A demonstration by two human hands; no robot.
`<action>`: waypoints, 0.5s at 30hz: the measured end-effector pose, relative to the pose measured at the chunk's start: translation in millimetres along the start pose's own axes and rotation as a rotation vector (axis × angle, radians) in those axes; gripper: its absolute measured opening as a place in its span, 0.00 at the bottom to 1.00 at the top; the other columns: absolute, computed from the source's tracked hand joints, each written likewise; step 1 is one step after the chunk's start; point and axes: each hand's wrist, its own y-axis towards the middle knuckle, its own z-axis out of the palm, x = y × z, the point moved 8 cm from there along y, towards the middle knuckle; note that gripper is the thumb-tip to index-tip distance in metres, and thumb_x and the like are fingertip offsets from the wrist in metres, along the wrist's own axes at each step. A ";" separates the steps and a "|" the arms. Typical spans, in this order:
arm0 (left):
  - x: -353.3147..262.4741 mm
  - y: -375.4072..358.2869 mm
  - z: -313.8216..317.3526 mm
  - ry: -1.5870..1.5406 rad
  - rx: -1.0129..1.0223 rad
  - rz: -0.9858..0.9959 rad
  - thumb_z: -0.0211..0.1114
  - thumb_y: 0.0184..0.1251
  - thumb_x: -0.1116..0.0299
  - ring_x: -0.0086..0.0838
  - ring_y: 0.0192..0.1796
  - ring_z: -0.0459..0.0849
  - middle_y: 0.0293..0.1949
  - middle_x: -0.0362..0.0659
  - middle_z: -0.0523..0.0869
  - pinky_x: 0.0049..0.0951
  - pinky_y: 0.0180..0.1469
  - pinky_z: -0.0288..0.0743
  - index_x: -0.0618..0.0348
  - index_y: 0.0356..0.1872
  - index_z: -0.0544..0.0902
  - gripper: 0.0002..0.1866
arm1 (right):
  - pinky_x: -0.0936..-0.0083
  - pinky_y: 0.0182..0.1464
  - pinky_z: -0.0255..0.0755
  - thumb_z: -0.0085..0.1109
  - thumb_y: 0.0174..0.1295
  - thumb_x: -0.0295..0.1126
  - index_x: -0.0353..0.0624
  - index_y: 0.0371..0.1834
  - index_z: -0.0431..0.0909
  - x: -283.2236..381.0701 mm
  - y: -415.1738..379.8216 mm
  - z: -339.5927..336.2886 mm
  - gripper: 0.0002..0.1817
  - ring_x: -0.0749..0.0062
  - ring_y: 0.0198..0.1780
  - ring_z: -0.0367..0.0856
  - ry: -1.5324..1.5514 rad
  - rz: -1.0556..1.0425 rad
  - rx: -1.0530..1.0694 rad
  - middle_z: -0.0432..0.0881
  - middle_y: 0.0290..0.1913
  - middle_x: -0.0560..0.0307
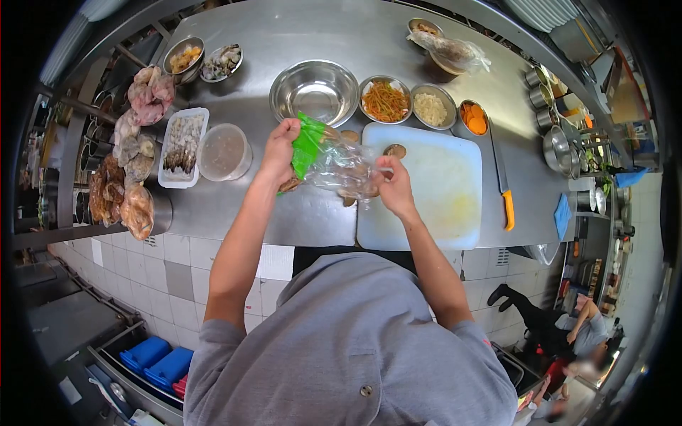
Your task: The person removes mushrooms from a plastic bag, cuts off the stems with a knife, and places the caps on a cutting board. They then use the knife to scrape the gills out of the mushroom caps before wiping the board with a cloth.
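Observation:
My left hand [279, 150] is closed on the green-printed end of a clear plastic bag [334, 162]. At the bag's other end, my right hand [395, 187] pinches the clear plastic, so the bag stretches between both hands above the steel table. Brown round pieces that look like mushrooms [395, 150] lie around and under the bag, one of them on the white cutting board [426, 192]. Just beyond the bag stands a large steel bowl [315, 89]. The bag partly hides what lies beneath it.
A yellow-handled knife [506, 199] lies right of the board. Bowls of shredded vegetables [386, 101], chopped white pieces [430, 108] and carrot slices [474, 118] line the back. On the left are a shrimp tray [185, 145] and a round tub [224, 152]. Another person [568, 330] is at lower right.

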 end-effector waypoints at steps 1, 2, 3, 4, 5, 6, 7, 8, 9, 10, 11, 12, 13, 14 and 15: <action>2.4 -0.6 -3.2 -0.016 -0.015 -0.012 0.49 0.89 0.67 0.32 0.44 0.89 0.46 0.47 0.88 0.37 0.49 0.87 0.60 0.52 0.77 0.10 | 0.75 0.38 0.77 0.68 0.69 0.22 0.37 0.50 0.79 -15.8 -2.6 0.8 0.10 0.76 0.46 0.84 0.083 0.101 0.031 0.83 0.48 0.58; 5.9 -0.6 -7.1 -0.030 -0.030 -0.025 0.48 0.89 0.67 0.35 0.45 0.89 0.47 0.48 0.88 0.40 0.51 0.88 0.60 0.54 0.77 0.11 | 0.76 0.38 0.77 0.69 0.68 0.22 0.36 0.49 0.81 -26.7 -3.9 4.1 0.10 0.78 0.45 0.84 0.150 0.150 0.089 0.82 0.48 0.59; 9.5 -0.1 -10.8 -0.043 -0.043 -0.038 0.47 0.89 0.66 0.37 0.46 0.90 0.49 0.50 0.88 0.42 0.53 0.88 0.60 0.56 0.76 0.12 | 0.76 0.38 0.76 0.70 0.68 0.23 0.36 0.48 0.82 -26.7 -6.6 10.5 0.09 0.80 0.45 0.83 0.218 0.198 0.146 0.82 0.48 0.60; 13.8 0.8 -13.6 -0.071 -0.036 -0.041 0.47 0.89 0.66 0.38 0.48 0.89 0.50 0.50 0.87 0.44 0.54 0.88 0.60 0.56 0.76 0.12 | 0.77 0.38 0.76 0.71 0.67 0.23 0.35 0.47 0.84 -25.9 -9.1 17.5 0.08 0.81 0.45 0.82 0.287 0.244 0.204 0.81 0.47 0.61; 19.6 1.7 -17.3 -0.100 -0.028 -0.044 0.47 0.89 0.66 0.38 0.49 0.89 0.52 0.51 0.87 0.46 0.55 0.88 0.60 0.57 0.75 0.12 | 0.77 0.40 0.76 0.72 0.68 0.24 0.36 0.45 0.85 -13.8 -9.6 14.4 0.07 0.81 0.43 0.82 0.152 0.110 0.172 0.82 0.45 0.63; 25.1 2.6 -20.5 -0.130 -0.022 -0.047 0.46 0.89 0.66 0.39 0.50 0.89 0.53 0.51 0.87 0.47 0.56 0.88 0.60 0.58 0.75 0.12 | 0.78 0.43 0.76 0.72 0.68 0.25 0.37 0.44 0.86 16.6 -15.8 15.4 0.05 0.81 0.42 0.81 0.016 -0.023 0.139 0.83 0.43 0.64; 30.1 3.5 -23.0 -0.132 -0.021 -0.054 0.46 0.89 0.66 0.39 0.52 0.89 0.54 0.51 0.86 0.49 0.57 0.88 0.60 0.58 0.74 0.12 | 0.79 0.45 0.76 0.73 0.69 0.26 0.38 0.42 0.88 41.8 -20.9 15.6 0.04 0.81 0.41 0.81 -0.121 -0.156 0.107 0.84 0.41 0.65; 35.3 4.5 -25.7 -0.135 -0.020 -0.062 0.46 0.89 0.66 0.40 0.53 0.89 0.55 0.51 0.85 0.50 0.58 0.88 0.60 0.59 0.74 0.12 | 0.80 0.42 0.74 0.73 0.69 0.27 0.38 0.44 0.89 53.9 -23.3 14.6 0.05 0.83 0.39 0.79 -0.160 -0.229 0.087 0.83 0.40 0.67; 36.5 3.0 -25.1 -0.139 -0.018 -0.071 0.46 0.89 0.66 0.40 0.55 0.88 0.56 0.51 0.84 0.52 0.58 0.88 0.59 0.59 0.74 0.12 | 0.81 0.39 0.71 0.74 0.69 0.27 0.38 0.45 0.90 64.3 -25.6 13.8 0.06 0.84 0.37 0.77 -0.201 -0.303 0.067 0.82 0.39 0.68; 38.4 0.2 -23.9 -0.151 -0.006 -0.082 0.47 0.89 0.64 0.40 0.55 0.88 0.56 0.50 0.84 0.52 0.58 0.88 0.59 0.60 0.73 0.12 | 0.82 0.36 0.69 0.75 0.68 0.28 0.38 0.46 0.91 72.6 -27.9 13.4 0.07 0.85 0.34 0.75 -0.241 -0.376 0.048 0.81 0.38 0.70; 41.3 -3.7 -22.2 -0.163 0.006 -0.092 0.48 0.89 0.63 0.40 0.56 0.88 0.57 0.50 0.83 0.52 0.57 0.88 0.59 0.61 0.73 0.13 | 0.82 0.36 0.69 0.75 0.68 0.28 0.39 0.48 0.91 66.2 -25.7 20.9 0.09 0.86 0.34 0.74 -0.132 -0.272 0.149 0.81 0.37 0.70; 40.7 -9.7 -16.5 -0.175 0.019 -0.103 0.49 0.89 0.62 0.40 0.57 0.88 0.57 0.49 0.83 0.52 0.57 0.88 0.58 0.62 0.72 0.13 | 0.82 0.37 0.70 0.75 0.68 0.28 0.40 0.50 0.91 60.0 -25.1 30.9 0.10 0.86 0.34 0.74 -0.024 -0.166 0.248 0.81 0.37 0.70; 40.1 -14.8 -13.5 -0.180 -0.012 -0.106 0.52 0.88 0.63 0.39 0.54 0.88 0.54 0.48 0.84 0.53 0.55 0.89 0.58 0.58 0.74 0.11 | 0.82 0.37 0.70 0.75 0.67 0.27 0.40 0.52 0.91 53.7 -26.4 40.8 0.12 0.87 0.34 0.73 0.085 -0.059 0.346 0.81 0.36 0.71; 39.2 -19.8 -9.4 -0.185 -0.042 -0.110 0.55 0.87 0.64 0.38 0.51 0.88 0.52 0.48 0.85 0.54 0.52 0.90 0.58 0.55 0.76 0.09 | 0.82 0.38 0.70 0.75 0.67 0.27 0.41 0.54 0.91 51.1 -26.9 42.9 0.13 0.87 0.35 0.73 0.041 -0.048 0.356 0.81 0.37 0.71; 38.9 -24.7 -7.9 -0.191 -0.072 -0.113 0.57 0.86 0.65 0.37 0.47 0.89 0.49 0.47 0.85 0.55 0.50 0.92 0.58 0.51 0.78 0.08 | 0.82 0.38 0.71 0.75 0.68 0.28 0.42 0.57 0.90 48.2 -27.5 44.8 0.15 0.88 0.35 0.73 -0.003 -0.038 0.366 0.81 0.37 0.71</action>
